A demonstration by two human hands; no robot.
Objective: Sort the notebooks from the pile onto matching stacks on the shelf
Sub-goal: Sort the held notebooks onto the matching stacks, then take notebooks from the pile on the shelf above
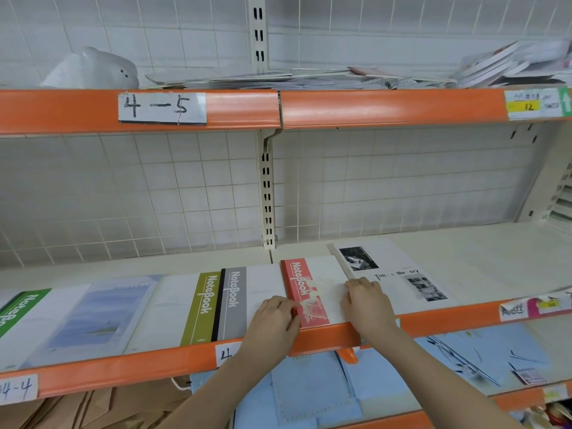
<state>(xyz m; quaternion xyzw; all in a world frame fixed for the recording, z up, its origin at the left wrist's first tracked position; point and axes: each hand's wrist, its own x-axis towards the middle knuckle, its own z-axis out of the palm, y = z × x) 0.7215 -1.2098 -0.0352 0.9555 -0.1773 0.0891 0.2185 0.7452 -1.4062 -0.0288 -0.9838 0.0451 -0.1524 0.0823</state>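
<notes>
A red-spined notebook (312,286) with a torn cover lies flat on the middle shelf (495,252). My left hand (272,323) pinches its near left corner. My right hand (366,305) rests on its right edge with fingers curled over it. Left of it lie a grey-spined notebook (250,298), an olive-spined one (185,308), a pale blue picture one (96,314) and a green-spined one (21,317). Right of it lies a white notebook with black-and-white photos (393,274). The mixed pile of notebooks (495,66) sits on the upper shelf at the right.
Orange rails (402,106) front each shelf, with paper labels 4-5 (162,108) and 4-4 (18,390). A white plastic object (93,69) sits upper left. Light blue items (309,391) lie on the shelf below. The shelf's right part (501,261) holds nothing.
</notes>
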